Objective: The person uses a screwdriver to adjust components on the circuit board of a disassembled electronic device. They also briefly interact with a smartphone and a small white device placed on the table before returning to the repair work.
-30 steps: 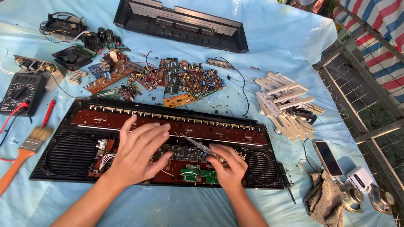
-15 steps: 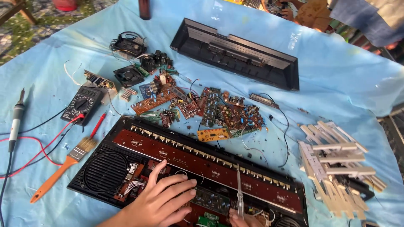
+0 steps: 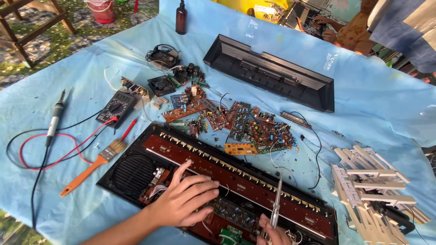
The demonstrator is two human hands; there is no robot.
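The left hand (image 3: pixel 184 199) lies flat on the opened keyboard chassis (image 3: pixel 236 186), still bracing it, while the right hand (image 3: pixel 274 232) (half out of frame now) has raised its gripped screwdriver (image 3: pixel 276 206) upright.

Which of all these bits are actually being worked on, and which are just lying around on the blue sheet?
In hand:
- left hand, flat on the open black keyboard chassis with its long red circuit board
- right hand, holding a slim silver screwdriver

Lying about:
- orange-handled paintbrush
- black multimeter
- loose brown and green circuit boards
- pile of white piano keys
- long black plastic cover
- brown bottle
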